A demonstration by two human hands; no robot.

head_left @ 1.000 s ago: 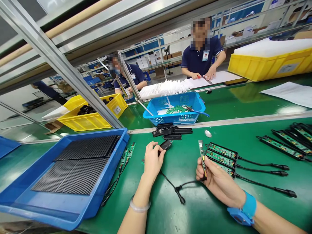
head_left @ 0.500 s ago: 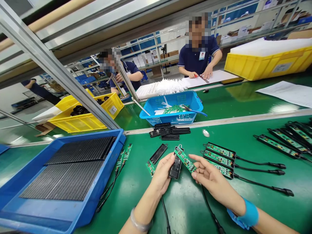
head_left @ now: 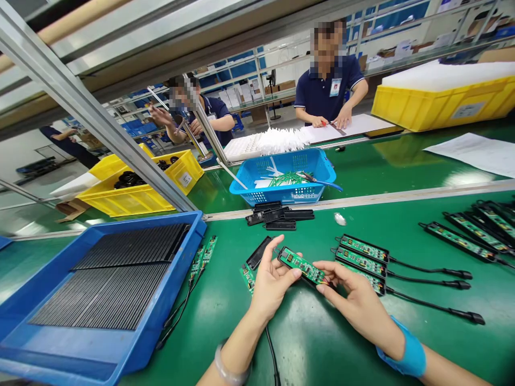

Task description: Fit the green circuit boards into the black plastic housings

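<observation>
My left hand (head_left: 273,281) grips one end of a green circuit board (head_left: 302,265) and the black plastic case under it, thumb on the board. At the other end, my right hand (head_left: 350,289) pinches the same assembly near the red and yellow wires. The board lies along the case; whether it is fully seated I cannot tell. Beside my left hand are an open black case half (head_left: 259,253) and a loose circuit board (head_left: 248,277), partly covered by the hand. Right of my right hand, several cased boards with black cables (head_left: 362,247) lie in a row.
A blue tray (head_left: 132,356) of black strips stands at left, with loose boards (head_left: 204,256) beside it. Black cases (head_left: 279,215) lie before a blue basket (head_left: 281,193). More cased boards (head_left: 458,241) lie far right. Co-workers (head_left: 330,94) are across the bench; yellow bins (head_left: 438,110) stand there.
The circuit board, held apart at an angle over the case before, now lies along it. The case has turned to line up with the board, and my left thumb has moved onto the board.
</observation>
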